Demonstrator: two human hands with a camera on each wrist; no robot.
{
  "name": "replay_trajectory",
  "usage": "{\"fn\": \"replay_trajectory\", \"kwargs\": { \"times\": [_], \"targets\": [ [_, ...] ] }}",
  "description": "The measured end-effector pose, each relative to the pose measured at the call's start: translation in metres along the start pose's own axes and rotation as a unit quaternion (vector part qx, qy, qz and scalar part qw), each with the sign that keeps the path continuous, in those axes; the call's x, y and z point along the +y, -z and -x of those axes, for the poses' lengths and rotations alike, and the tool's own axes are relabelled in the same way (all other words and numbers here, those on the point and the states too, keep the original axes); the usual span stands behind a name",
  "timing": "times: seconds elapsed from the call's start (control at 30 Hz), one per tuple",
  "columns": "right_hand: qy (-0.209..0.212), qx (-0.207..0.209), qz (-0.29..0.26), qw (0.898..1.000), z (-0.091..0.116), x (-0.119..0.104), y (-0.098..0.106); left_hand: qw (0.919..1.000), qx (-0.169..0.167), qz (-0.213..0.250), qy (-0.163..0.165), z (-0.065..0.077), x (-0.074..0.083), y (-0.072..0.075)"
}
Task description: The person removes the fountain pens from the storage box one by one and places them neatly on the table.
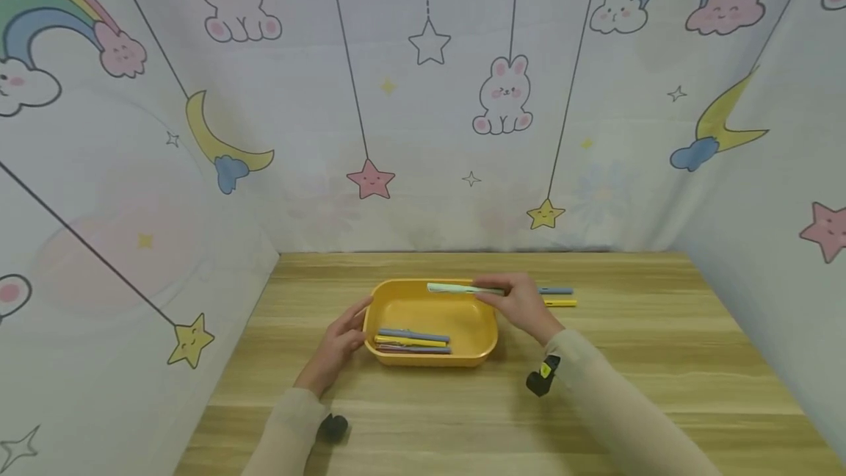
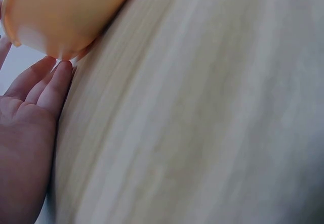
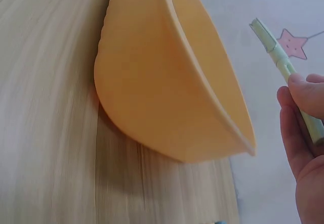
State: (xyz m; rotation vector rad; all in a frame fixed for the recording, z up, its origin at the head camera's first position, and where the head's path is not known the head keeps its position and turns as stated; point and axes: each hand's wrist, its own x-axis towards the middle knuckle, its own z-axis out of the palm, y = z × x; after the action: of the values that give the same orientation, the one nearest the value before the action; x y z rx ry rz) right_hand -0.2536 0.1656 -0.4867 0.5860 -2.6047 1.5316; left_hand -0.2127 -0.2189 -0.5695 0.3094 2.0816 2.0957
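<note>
Entry to the yellow tray (image 1: 429, 361) from above is left open over its right and middle floor, while the front left part is taken up by a cluster of pens (image 1: 410, 341). The back rim is crossed from above by the pale green pen (image 1: 452, 289), held in the right hand (image 1: 522, 307), by which the right approach is blocked. The left wall is obstructed by the touching left hand (image 1: 338, 344). Beyond the right hand, the table (image 1: 661, 329) is occupied by a blue pen (image 1: 557, 291) and a yellow pen (image 1: 560, 303). Reach is bounded behind by printed cloth (image 1: 449, 226); between the forearms, free passage is offered.
</note>
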Motion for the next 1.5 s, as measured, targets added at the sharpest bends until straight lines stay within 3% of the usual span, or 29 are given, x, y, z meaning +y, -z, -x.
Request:
{"fn": "replay_trajectory", "kwargs": {
  "times": [0.33,0.57,1.03,1.2,1.5],
  "targets": [
    [0.002,-0.005,-0.011,1.0,0.011,0.015,0.026,1.0,0.004,-0.001,0.007,0.001,0.0,0.001],
    [-0.024,-0.004,-0.055,0.998,0.019,0.022,0.042,0.9999,0.005,-0.008,0.008,0.002,0.0,0.0],
    [-0.033,0.038,0.016,0.999,0.033,0.043,0.074,0.9998,-0.002,-0.017,-0.01,0.0,-0.001,0.0],
    [-0.022,0.048,0.024,0.998,0.039,0.056,0.081,0.9999,0.001,-0.013,0.001,0.0,-0.001,0.0],
    [-0.049,0.054,0.057,0.996,0.049,0.074,0.091,0.9999,-0.002,-0.015,-0.003,-0.001,-0.001,0.0]
  ]
}}
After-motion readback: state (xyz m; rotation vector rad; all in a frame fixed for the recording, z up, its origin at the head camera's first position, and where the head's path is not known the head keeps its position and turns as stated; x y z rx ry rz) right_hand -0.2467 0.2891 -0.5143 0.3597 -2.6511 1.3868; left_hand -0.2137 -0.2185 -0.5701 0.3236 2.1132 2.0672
